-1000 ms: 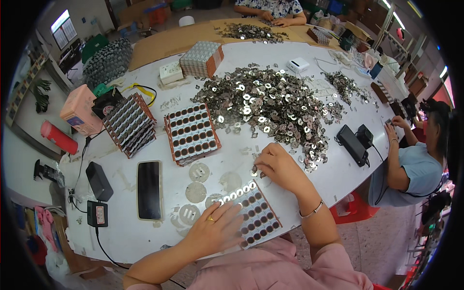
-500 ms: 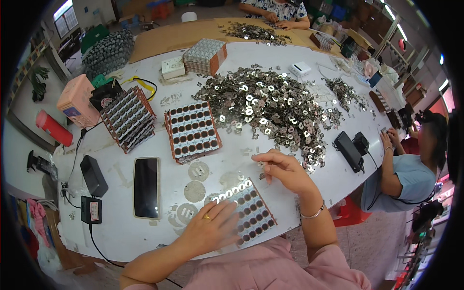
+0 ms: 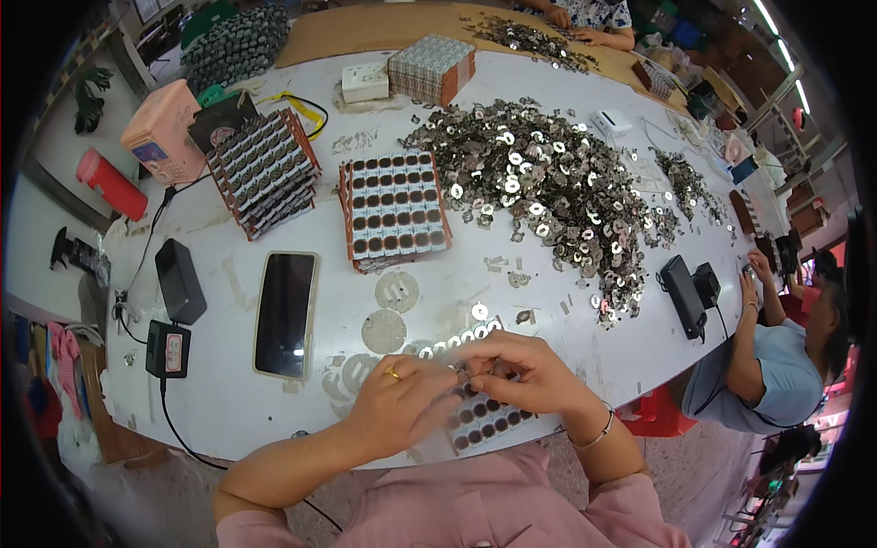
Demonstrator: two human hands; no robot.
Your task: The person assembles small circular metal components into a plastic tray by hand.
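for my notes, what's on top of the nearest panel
Shiny rings line the far edge of the panel, dark discs show nearer; the left hand and right hand hide the middle.

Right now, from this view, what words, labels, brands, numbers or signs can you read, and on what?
None is clear enough to quote.
Black adapter: pale label, print too small.
Pink box: markings on its front, too blurred.
Phone: dark screen, no text showing.
Nearest dark discs: no readable print.

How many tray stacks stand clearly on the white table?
3: left stack near pink box, middle stack by metal pile, rear stack beside white box. Others may be hidden.
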